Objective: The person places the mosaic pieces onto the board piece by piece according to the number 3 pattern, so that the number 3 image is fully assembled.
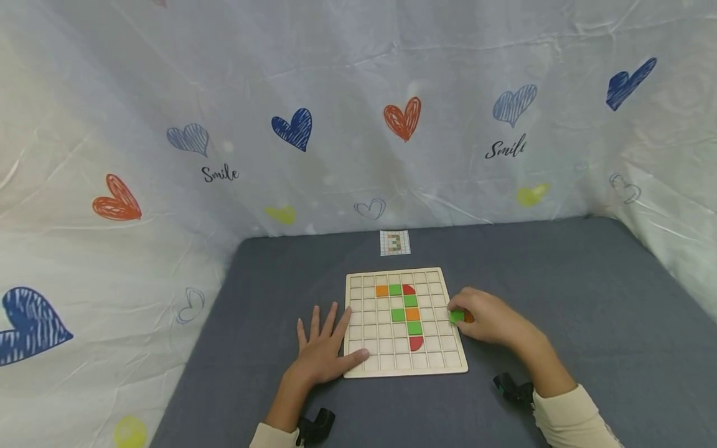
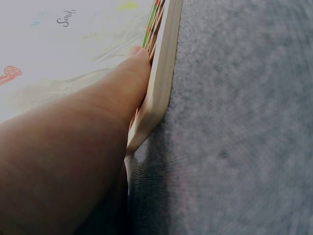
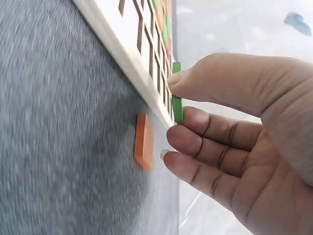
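A wooden grid board (image 1: 358, 358) lies on the dark cloth, with orange, green and red tiles set in some of its squares. My left hand (image 1: 323, 354) is spread at the board's left edge, its thumb resting on the lower left corner. At the right edge, my right hand (image 1: 493, 317) pinches a green square tile (image 3: 177, 93) between thumb and fingertips. An orange tile (image 3: 143, 142) lies on the cloth beside the board, just below those fingers. In the head view the right hand partly hides this orange tile.
A small card (image 1: 395, 242) printed with a coloured grid pattern lies behind the board. Dark grey cloth (image 1: 269, 298) covers the table. A pale curtain (image 1: 347, 174) with hearts hangs behind and at the sides. Each wrist wears a black camera (image 1: 316, 426).
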`<state>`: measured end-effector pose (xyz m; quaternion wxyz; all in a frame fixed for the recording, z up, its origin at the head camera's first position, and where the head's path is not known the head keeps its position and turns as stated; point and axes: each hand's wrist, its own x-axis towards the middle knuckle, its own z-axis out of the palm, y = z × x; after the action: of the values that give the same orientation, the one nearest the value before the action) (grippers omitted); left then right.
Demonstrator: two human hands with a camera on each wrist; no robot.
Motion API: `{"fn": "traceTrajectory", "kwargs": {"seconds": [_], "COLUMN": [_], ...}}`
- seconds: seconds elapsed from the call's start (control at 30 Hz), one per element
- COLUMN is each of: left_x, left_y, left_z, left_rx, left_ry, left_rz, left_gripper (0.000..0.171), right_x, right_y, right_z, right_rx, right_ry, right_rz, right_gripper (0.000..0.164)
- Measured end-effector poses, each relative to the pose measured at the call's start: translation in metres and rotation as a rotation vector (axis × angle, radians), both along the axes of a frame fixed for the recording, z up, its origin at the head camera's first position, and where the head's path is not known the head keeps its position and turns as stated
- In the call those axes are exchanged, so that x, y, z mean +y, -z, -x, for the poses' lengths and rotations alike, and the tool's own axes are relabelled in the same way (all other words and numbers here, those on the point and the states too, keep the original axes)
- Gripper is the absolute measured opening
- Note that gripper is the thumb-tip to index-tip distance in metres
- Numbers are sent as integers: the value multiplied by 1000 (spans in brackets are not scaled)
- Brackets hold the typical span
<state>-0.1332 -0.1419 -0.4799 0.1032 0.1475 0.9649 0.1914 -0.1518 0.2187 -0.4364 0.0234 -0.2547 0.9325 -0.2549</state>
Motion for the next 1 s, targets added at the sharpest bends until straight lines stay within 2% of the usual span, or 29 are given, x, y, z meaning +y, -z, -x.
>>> {"fn": "traceTrajectory", "kwargs": {"seconds": [0.3,0.6,0.83,1.0], "left_x": [-2,-1,-1,0], "left_y": [1,1,0,0], "left_z": [-1,1,0,0], "left_rx": [22,18,19,16], "left_ry": [6,9,13,9], "left_rz": [-3,5,9,4], "left_gripper": [97,96,95,95], "right_x": [-24,-50,-63,-75], "right_y": [-4,1,2,3], "right_z": [-2,-2,-5,-7], "right_rx": [49,20,45,58], "right_ry": [-86,-152,-231,-265], "right_rz": [-22,-11,18,5], "right_gripper": [21,21,15,18]}}
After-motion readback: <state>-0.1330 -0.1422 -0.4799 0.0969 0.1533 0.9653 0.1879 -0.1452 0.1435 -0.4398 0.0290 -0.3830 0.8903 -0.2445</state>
